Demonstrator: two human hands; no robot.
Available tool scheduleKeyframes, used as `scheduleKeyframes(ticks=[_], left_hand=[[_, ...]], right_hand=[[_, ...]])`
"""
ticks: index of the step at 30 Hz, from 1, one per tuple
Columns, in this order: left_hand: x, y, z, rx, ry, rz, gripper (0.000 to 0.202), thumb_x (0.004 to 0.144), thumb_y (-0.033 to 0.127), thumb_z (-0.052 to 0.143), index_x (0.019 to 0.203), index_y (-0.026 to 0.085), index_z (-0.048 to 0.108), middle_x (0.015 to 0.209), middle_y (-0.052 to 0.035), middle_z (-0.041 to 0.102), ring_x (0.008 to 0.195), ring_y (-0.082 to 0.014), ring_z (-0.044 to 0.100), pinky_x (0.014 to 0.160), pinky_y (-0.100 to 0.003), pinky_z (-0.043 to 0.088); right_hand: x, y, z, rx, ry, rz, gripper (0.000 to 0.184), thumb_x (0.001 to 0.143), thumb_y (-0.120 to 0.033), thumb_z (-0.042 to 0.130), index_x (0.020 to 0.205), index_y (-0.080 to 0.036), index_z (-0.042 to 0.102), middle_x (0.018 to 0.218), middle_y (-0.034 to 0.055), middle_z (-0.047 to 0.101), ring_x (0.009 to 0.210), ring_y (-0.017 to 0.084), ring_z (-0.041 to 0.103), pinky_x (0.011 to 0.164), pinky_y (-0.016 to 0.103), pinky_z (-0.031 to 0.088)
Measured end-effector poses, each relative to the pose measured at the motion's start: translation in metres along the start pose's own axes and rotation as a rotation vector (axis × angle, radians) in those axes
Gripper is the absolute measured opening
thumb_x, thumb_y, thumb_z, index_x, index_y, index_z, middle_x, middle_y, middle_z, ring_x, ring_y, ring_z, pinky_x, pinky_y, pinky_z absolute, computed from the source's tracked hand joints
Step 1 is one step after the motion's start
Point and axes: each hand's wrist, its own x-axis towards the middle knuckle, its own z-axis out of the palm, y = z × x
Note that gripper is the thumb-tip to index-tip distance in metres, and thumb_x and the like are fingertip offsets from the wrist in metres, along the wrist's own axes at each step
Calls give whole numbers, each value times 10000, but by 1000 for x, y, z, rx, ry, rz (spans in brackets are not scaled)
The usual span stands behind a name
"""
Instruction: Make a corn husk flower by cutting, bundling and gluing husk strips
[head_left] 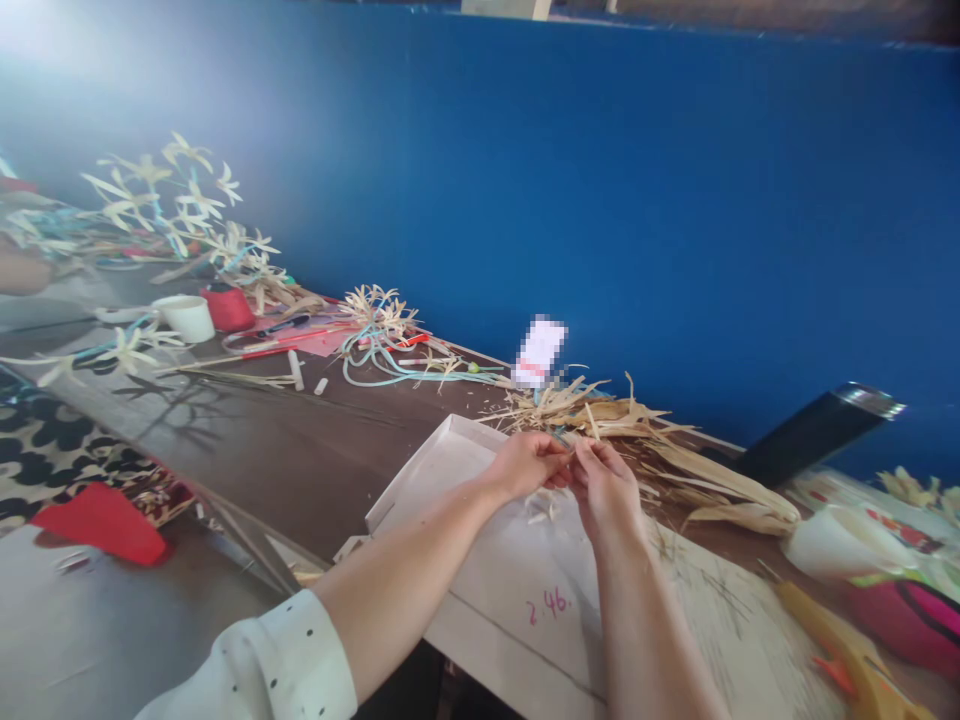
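My left hand [527, 464] and my right hand [606, 488] meet over a shallow white tray [442, 462] on a brown table. Both hands pinch a thin pale strip of dried husk [574, 452] between their fingertips, the fingers closed on it. Just behind the hands lies a heap of dried corn husks [645, 440]. Small husk scraps [544, 512] lie on the tray under the hands. My left arm wears a white dotted sleeve [277, 665].
Husk flowers [180, 200] stand at the far left by a white cup [186, 317] and a red container [227, 307]. Blue cords [390, 370], glue sticks [296, 370], a black cylinder [814, 430], a yellow glue gun [847, 650] and a blue wall [600, 200] surround the table. Red cloth [101, 520] lies low left.
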Motion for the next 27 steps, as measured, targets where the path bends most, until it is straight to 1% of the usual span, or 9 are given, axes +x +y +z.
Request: scheduleKeyframes(ticks=[3, 5, 8, 9, 11, 13, 18, 23, 27], left_hand=[[1, 0, -1, 21, 42, -4, 175, 746, 289, 589, 716, 118, 570, 612, -9, 617, 538, -73, 571, 537, -183, 460], [2, 0, -2, 33, 83, 0, 153, 761, 267, 568, 714, 121, 569, 614, -11, 621, 538, -73, 572, 526, -177, 453], [3, 1, -3, 36, 134, -15, 133, 765, 251, 558, 727, 125, 575, 621, -16, 630, 547, -78, 580, 514, -173, 447], [4, 1, -4, 32, 140, -23, 130, 764, 250, 558, 731, 125, 576, 626, -19, 634, 550, -79, 582, 514, -174, 448], [5, 0, -4, 25, 134, -31, 132, 758, 254, 564, 731, 126, 576, 634, -23, 641, 552, -82, 585, 521, -180, 454], [5, -1, -4, 20, 126, -25, 144, 754, 269, 569, 729, 128, 576, 637, -24, 645, 553, -86, 587, 530, -189, 461], [4, -3, -3, 38, 92, -6, 186, 751, 308, 566, 712, 126, 579, 649, -35, 650, 573, -104, 597, 524, -201, 460], [3, 0, -4, 40, 2, -41, 284, 695, 398, 623, 725, 117, 589, 699, -54, 660, 613, -120, 610, 557, -229, 477], [2, 3, -6, 27, -36, -95, 388, 624, 472, 669, 734, 106, 604, 722, -71, 665, 620, -123, 612, 589, -249, 492]], right_hand=[[1, -2, -2, -3, -29, 34, 280, 568, -322, 769, 684, -176, 559, 450, -92, 363, 392, 28, 285, 362, 145, 193], [1, -3, -3, -42, -26, 55, 286, 577, -346, 761, 742, -177, 598, 504, -67, 461, 396, 27, 313, 352, 145, 174], [2, -4, -5, -92, 33, 70, 380, 590, -404, 737, 896, -200, 639, 770, 2, 634, 444, 41, 415, 364, 155, 256], [3, -4, -6, -105, 61, 67, 414, 591, -419, 730, 939, -212, 642, 860, 16, 648, 465, 48, 444, 373, 162, 285], [4, -3, -7, -122, 105, 56, 438, 592, -436, 722, 971, -228, 651, 928, 22, 651, 492, 56, 473, 384, 168, 313], [5, -1, -8, -124, 106, 55, 416, 579, -435, 730, 931, -221, 672, 886, 18, 655, 481, 53, 463, 375, 168, 300], [5, 3, -7, -132, -13, 5, 370, 564, -401, 759, 843, -172, 679, 620, -13, 583, 428, 50, 391, 366, 179, 258], [7, 6, -8, -135, 35, -30, 357, 550, -386, 776, 800, -166, 650, 473, -66, 454, 395, 38, 326, 371, 173, 238], [7, 6, -7, -125, 59, -2, 365, 521, -373, 787, 779, -161, 642, 483, -63, 468, 407, 42, 353, 394, 178, 292]])
